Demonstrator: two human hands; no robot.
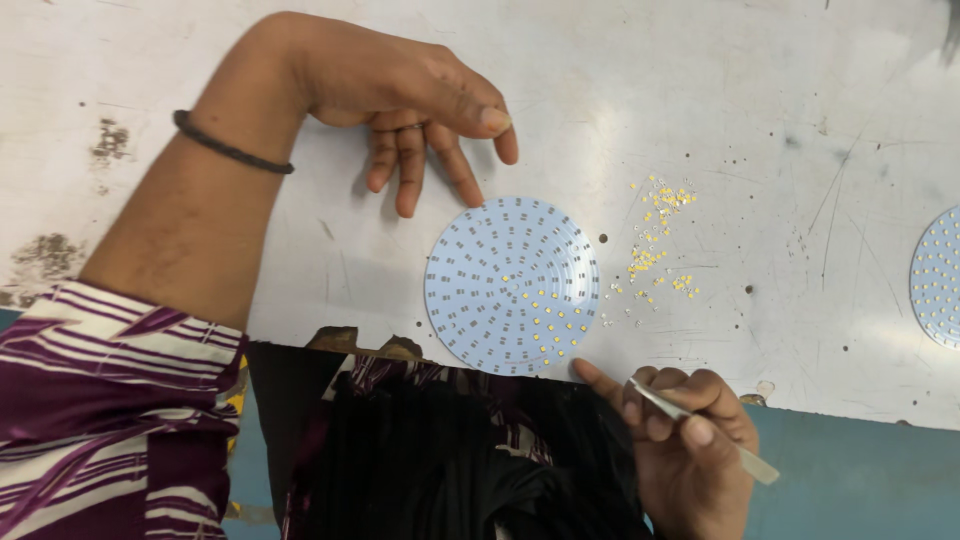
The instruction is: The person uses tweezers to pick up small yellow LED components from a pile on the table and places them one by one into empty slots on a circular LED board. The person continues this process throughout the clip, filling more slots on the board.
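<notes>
Scratched white worktable [700, 90] carries a round white LED board [511, 285] near its front edge. Only some pads at its right side have yellow chips; most are bare. Left hand [420, 100] rests open behind it. Right hand [690, 440] grips tweezers [700, 428]. Loose chips [655, 240] lie scattered right, in no container.

Head view, steeply down, near worktable [700, 60]
</notes>
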